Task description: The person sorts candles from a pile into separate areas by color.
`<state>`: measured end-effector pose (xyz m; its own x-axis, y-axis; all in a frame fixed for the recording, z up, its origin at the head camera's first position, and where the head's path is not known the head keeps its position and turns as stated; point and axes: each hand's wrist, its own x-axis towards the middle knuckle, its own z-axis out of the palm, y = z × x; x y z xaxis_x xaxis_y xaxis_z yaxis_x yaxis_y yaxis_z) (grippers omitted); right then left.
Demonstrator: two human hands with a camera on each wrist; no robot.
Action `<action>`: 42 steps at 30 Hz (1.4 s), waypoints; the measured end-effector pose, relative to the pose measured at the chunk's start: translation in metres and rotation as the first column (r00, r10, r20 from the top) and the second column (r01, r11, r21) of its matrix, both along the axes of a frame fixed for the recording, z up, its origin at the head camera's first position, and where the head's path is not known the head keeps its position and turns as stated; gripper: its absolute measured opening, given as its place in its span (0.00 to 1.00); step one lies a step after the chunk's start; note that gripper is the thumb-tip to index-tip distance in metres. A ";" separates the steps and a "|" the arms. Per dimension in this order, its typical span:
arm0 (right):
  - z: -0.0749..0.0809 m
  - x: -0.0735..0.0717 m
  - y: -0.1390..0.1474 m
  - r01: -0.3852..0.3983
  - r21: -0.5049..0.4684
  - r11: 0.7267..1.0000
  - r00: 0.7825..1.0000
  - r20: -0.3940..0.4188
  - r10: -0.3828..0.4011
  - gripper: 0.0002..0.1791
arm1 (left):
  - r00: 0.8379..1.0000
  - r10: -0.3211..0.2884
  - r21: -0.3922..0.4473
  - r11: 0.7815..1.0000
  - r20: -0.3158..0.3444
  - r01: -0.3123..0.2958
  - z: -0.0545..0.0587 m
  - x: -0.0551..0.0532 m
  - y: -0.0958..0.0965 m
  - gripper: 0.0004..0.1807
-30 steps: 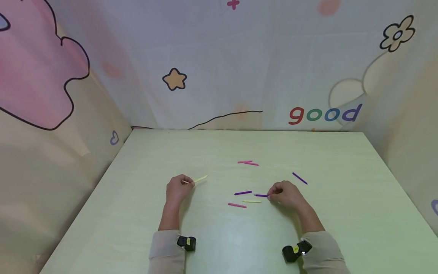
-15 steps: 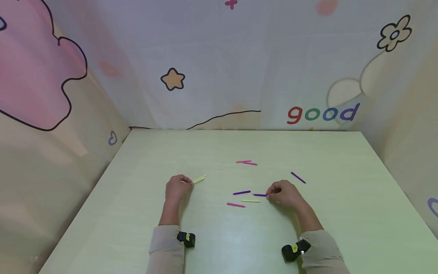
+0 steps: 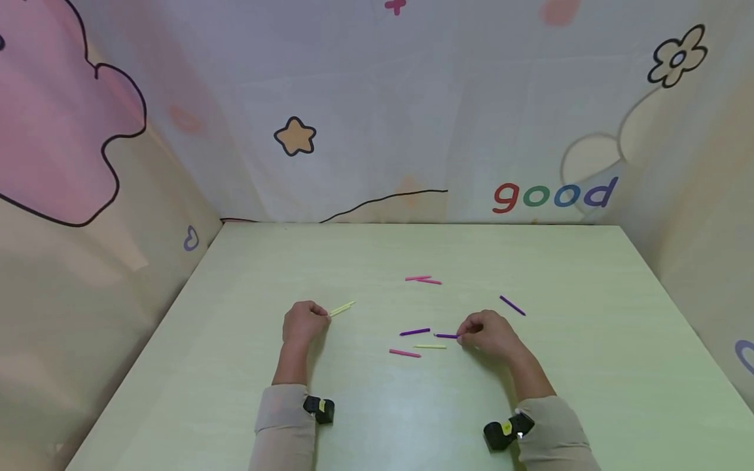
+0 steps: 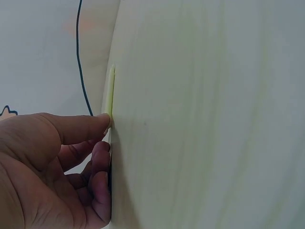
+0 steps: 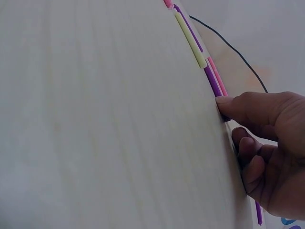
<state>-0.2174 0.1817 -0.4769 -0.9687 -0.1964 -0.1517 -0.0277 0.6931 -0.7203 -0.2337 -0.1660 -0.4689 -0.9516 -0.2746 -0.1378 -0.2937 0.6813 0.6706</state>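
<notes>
At the left of the head view my left hand (image 3: 306,322) pinches the near end of a thin yellow candle (image 4: 111,90) between thumb and index finger, close to the tabletop. Two yellow candles (image 3: 341,309) lie side by side at its fingertips. My right hand (image 3: 487,332) has thumb and fingertips at the right end of a purple candle (image 3: 446,336), low over the table. Left of it lies another purple candle (image 3: 415,331), with a yellow candle (image 3: 430,347) just in front. The remaining fingers of both hands are curled.
A pink candle (image 3: 405,353) lies in front of the middle group. Farther back are two overlapping pink candles (image 3: 423,280). One more purple candle (image 3: 512,305) lies behind my right hand. A printed cloth (image 3: 377,131) surrounds the pale table (image 3: 294,255).
The yellow candle in my left hand has moved forward to lie alongside the other yellow one. My right hand stays at the purple candle, nearly still.
</notes>
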 end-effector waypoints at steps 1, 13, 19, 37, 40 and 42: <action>0.000 0.000 0.000 0.000 0.000 1.000 1.000 -0.001 0.000 0.03 | 1.000 0.001 0.004 1.000 0.001 -0.001 0.001 0.000 0.000 0.04; -0.001 0.000 0.003 -0.035 -0.019 0.999 0.999 -0.029 0.034 0.02 | 1.000 0.023 0.084 0.996 -0.021 -0.021 0.004 0.007 0.000 0.08; 0.001 0.000 0.001 -0.024 -0.017 1.000 1.000 -0.007 0.024 0.02 | 0.998 0.026 0.116 0.993 -0.051 -0.020 0.004 0.014 0.000 0.11; 0.001 0.001 0.001 -0.023 -0.019 1.000 1.000 0.000 0.023 0.02 | 0.939 -0.136 0.189 0.961 -0.317 0.203 -0.001 0.026 0.017 0.11; 0.000 0.000 0.002 -0.025 -0.024 0.999 1.000 -0.008 0.025 0.03 | 0.920 -0.181 0.182 0.949 -0.347 0.255 0.002 0.027 0.020 0.11; 0.000 0.000 0.003 -0.027 -0.025 0.999 1.000 -0.013 0.027 0.03 | 0.911 -0.203 0.174 0.944 -0.359 0.279 0.003 0.027 0.022 0.12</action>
